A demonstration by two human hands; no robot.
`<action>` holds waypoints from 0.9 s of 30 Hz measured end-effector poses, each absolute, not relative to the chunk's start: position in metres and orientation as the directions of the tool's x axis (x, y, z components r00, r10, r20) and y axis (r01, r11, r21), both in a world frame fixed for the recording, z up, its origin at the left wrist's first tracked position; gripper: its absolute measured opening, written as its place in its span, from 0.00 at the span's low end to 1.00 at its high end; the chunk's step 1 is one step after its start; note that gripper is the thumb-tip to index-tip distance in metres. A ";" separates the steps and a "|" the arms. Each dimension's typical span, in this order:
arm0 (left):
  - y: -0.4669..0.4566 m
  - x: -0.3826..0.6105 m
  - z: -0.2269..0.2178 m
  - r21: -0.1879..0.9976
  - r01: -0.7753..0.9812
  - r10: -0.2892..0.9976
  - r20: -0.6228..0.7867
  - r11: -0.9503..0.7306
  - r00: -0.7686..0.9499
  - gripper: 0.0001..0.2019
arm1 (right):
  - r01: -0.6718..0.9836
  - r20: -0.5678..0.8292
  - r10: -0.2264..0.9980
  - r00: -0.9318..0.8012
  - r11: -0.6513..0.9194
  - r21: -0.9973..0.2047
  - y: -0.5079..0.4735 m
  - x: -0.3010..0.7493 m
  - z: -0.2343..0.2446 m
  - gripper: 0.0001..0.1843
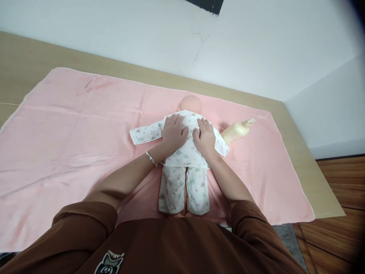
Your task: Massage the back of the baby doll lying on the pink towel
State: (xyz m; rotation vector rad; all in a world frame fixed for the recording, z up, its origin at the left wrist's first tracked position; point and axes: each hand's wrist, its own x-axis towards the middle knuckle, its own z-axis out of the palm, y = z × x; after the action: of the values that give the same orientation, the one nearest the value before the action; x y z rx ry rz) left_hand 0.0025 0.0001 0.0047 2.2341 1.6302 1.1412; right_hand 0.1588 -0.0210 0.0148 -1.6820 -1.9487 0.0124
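We see one doll [184, 167] in printed pyjamas, lying mid-blanket. Our left hand [172, 133] and right hand [204, 136] lie flat on its chest, each grip apart and clasping nothing. One bottle [238, 130] lies just beside it. One pink blanket [71, 125] covers the bench [310, 160]. The lettering on our shirt badge [110, 262] is unreadable.

Single head-worn view, near, steeply down and forward over the table [308, 167]; right corners seemingly dark.

So it's a light wooden table [310, 167] against a white wall [256, 45], with a pink towel [71, 133] spread over most of it. Bare wood shows along the far and right edges. A baby doll [182, 182] and a cream bottle [236, 131] lie on the towel.
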 end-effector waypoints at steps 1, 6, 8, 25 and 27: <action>0.002 0.002 0.003 0.521 0.745 0.858 0.496 -0.416 0.132 0.20 | 0.907 0.385 0.919 -0.083 0.229 -0.353 -0.019 0.160 0.015 0.27; 0.005 -0.001 0.000 0.489 0.688 0.794 0.569 -0.536 0.215 0.18 | 0.879 0.437 0.888 -0.144 0.317 -0.355 -0.019 0.163 0.012 0.24; 0.002 -0.002 0.001 0.485 0.684 0.786 0.580 -0.545 0.215 0.16 | 0.877 0.480 0.871 -0.107 0.310 -0.367 -0.022 0.161 0.010 0.23; 0.002 0.001 0.002 0.476 0.696 0.770 0.613 -0.538 0.175 0.10 | 0.876 0.513 0.855 -0.077 0.304 -0.375 -0.019 0.161 0.005 0.22; -0.001 0.000 0.002 0.481 0.714 0.773 0.620 -0.509 0.133 0.08 | 0.873 0.538 0.842 -0.039 0.291 -0.392 -0.022 0.159 0.003 0.21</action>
State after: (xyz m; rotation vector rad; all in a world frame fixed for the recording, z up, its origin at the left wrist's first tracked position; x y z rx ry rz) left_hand 0.0002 -0.0011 0.0015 2.3124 1.5204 1.3369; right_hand 0.1591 -0.0221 0.0032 -1.5369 -1.8609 -0.0562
